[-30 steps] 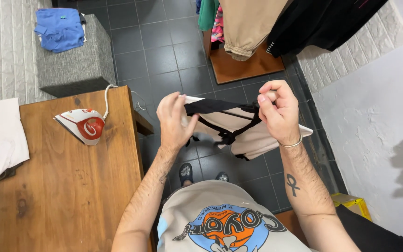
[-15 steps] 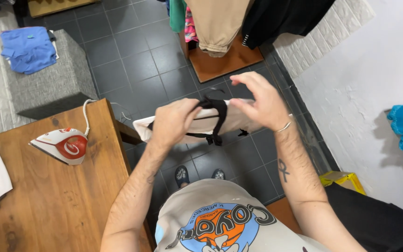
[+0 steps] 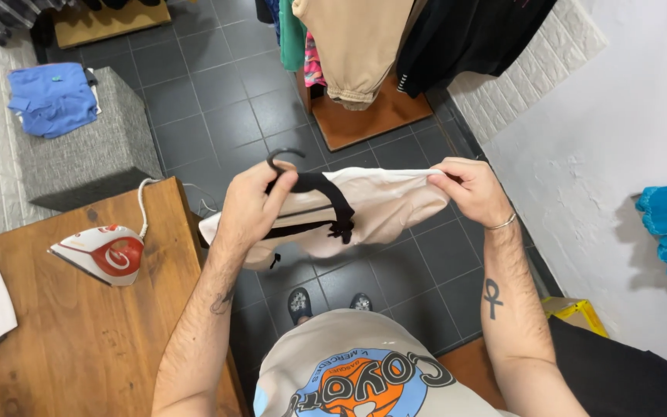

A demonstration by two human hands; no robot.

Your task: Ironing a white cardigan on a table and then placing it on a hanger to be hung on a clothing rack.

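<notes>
At the centre of the frame the left hand (image 3: 250, 202) is closed around a black hanger (image 3: 312, 193) together with the near edge of a cream garment (image 3: 380, 208), while the right hand (image 3: 474, 189) pinches the cloth's far edge and holds it stretched flat above the tiled floor (image 3: 218, 100). The step in hand looks like fitting the garment onto the hanger. A red and white iron (image 3: 100, 253) rests on the wooden table (image 3: 79, 340) at lower left, well apart from both hands.
</notes>
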